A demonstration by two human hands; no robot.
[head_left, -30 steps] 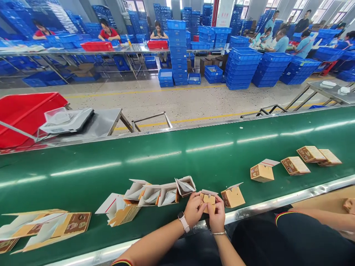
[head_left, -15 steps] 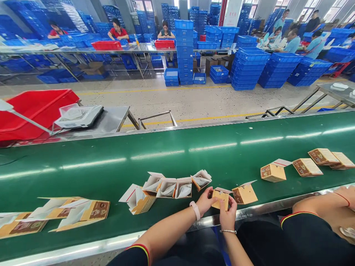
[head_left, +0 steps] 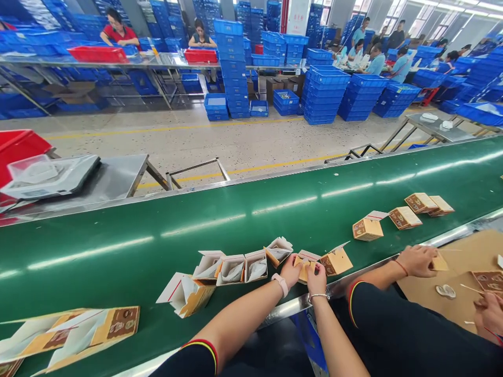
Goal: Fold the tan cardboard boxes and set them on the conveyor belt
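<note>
Small tan cardboard box [head_left: 304, 269] pinched upright
Fingers of the left hand [head_left: 291, 272] and right hand [head_left: 316, 279] clamp it, at the near edge of the green conveyor belt [head_left: 236, 220].

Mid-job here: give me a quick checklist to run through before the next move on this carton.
Left hand and right hand on the kraft carton: ok.
Carton's flaps closed: cannot tell, fingers hide them.
Open cartons left of the hands closed: not ok, flaps stand open.
Co-worker's hand away from yours: ok, it is off to the right.
Neighbouring carton standing on the green belt: ok.
</note>
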